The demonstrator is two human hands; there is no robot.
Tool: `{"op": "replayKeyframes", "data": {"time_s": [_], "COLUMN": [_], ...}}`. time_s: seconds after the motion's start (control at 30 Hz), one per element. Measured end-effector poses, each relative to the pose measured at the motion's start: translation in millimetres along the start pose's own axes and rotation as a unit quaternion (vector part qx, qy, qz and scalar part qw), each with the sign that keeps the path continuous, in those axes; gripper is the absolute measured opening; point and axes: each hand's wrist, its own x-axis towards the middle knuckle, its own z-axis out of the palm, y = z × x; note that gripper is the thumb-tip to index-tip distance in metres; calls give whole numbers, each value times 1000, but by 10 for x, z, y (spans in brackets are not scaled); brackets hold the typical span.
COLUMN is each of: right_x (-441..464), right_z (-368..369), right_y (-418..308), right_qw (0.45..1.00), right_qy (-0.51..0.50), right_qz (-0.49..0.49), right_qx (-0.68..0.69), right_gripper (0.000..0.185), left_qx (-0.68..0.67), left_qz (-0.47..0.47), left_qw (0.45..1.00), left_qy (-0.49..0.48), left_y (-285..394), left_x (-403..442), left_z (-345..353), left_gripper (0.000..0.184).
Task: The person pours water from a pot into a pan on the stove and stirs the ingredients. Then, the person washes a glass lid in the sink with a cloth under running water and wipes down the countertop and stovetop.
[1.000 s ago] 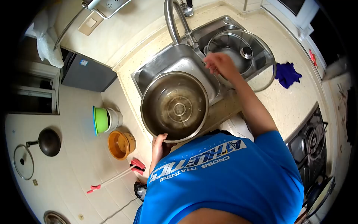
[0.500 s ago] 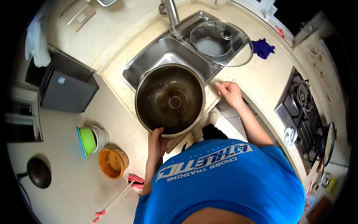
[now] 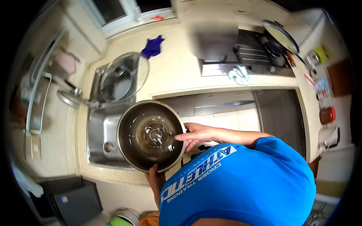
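A wide round metal pot [image 3: 145, 145] with a dark, shiny, wet-looking inside is held in front of me, over the near edge of the sink. My left hand [image 3: 155, 176] grips its rim at the bottom, thumb over the edge. At the right side, my right hand [image 3: 196, 135] clasps the rim, with the thumb inside and the fingers outside. Behind the pot lies the steel sink basin [image 3: 103, 130] with its drain showing. A clear glass lid [image 3: 143, 79] rests over the farther, smaller basin.
The tap [image 3: 81, 101] reaches over the sink from the left. A purple cloth [image 3: 152, 46] lies on the counter. To the right is a gas stove [image 3: 252, 45] with a crumpled cloth [image 3: 239, 75] at its front edge. A blurred object [image 3: 211, 34] partly covers the stove.
My view has swung right toward the stove. My right hand, previously off the pot near the counter edge, now holds its rim. My left hand stays on the rim.
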Motion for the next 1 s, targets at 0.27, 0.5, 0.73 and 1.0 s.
{"op": "replayKeyframes", "data": {"time_s": [0.27,0.5,0.73,1.0], "right_x": [-1586,-3111,-4496,-5481], "right_z": [-571,-946,-1193,-1864], "right_y": [461,919,1118,1042], "right_qw": [969,926,808,676], "right_qy": [150,271,459,595], "right_qz": [-21,-73,-172,-299], "right_qx": [193,253,327,316], "right_gripper": [37,33,34,34], "left_qx": [96,118,252,330], "left_qz": [-68,-197,-204,-203], "left_qw": [982,918,830,796], "left_qy": [-145,-325,-453,-465], "left_y": [-841,-1655,-2093,-2409], "left_x": [-439,-874,-921,-470], "left_z": [974,1884,2414,2972], "left_gripper": [35,48,64,40]}}
